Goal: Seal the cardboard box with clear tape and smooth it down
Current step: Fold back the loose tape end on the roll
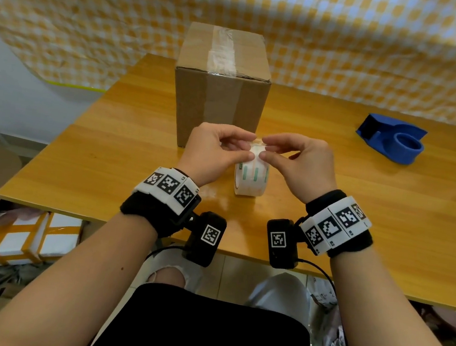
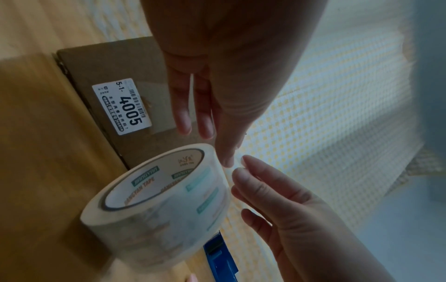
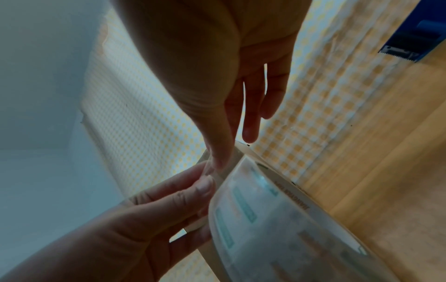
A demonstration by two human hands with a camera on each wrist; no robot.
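A tall cardboard box (image 1: 220,97) stands at the back middle of the wooden table (image 1: 360,206), with clear tape over its top seam. In front of it a roll of clear tape (image 1: 250,178) with green print stands on its edge. My left hand (image 1: 248,148) and my right hand (image 1: 265,148) meet at the top of the roll. Each pinches the tape's loose end between thumb and forefinger. In the right wrist view the roll (image 3: 277,229) fills the lower right, and the left hand's fingertips (image 3: 205,187) hold a lifted flap of tape. The box's white label (image 2: 121,106) shows in the left wrist view.
A blue tape dispenser (image 1: 392,138) lies on the table at the right, apart from the box. A yellow checked cloth (image 1: 351,44) hangs behind the table. White and orange boxes (image 1: 18,236) sit on the floor at the left, below the table's front edge.
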